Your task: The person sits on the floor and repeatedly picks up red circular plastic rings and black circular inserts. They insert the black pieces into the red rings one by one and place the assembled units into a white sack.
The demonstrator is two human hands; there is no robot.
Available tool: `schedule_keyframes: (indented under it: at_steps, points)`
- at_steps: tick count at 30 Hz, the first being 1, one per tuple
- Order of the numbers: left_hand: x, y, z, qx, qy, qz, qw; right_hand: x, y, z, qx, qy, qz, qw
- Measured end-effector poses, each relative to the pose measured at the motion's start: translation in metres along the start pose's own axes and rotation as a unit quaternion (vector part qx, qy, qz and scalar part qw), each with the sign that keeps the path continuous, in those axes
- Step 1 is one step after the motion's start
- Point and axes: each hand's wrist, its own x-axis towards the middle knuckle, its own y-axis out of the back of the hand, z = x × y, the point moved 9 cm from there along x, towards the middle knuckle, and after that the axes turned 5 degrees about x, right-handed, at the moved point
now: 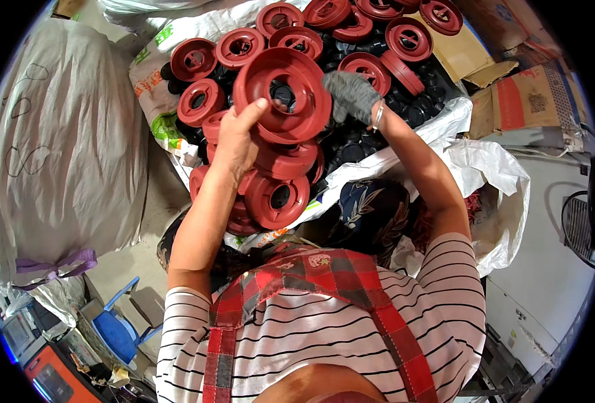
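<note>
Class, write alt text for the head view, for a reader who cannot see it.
A person's bare left hand holds up a round red plastic spool, while the grey-gloved right hand touches its rim, above a white sack piled with similar red spools.

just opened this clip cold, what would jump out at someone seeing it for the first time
The big red plastic spool at top centre draws the eye first: the left hand grips its rim, and the right hand, in a grey glove, touches its other side. Behind and below it, many more red spools lie heaped on small black parts in an open white sack. A large grey bag fills the left.
</note>
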Motion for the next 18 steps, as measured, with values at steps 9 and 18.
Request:
schedule_keyframes:
  at_steps: [9, 18]
  points:
    - [-0.036, 0.045, 0.018, 0.042, -0.053, 0.117, 0.991, -0.017, -0.079, 0.155, -0.519, -0.054, -0.168, 0.837]
    - [-0.063, 0.04, 0.035, 0.06, -0.107, 0.123, 0.985, -0.029, -0.068, 0.159, -0.504, -0.218, -0.284, 0.786]
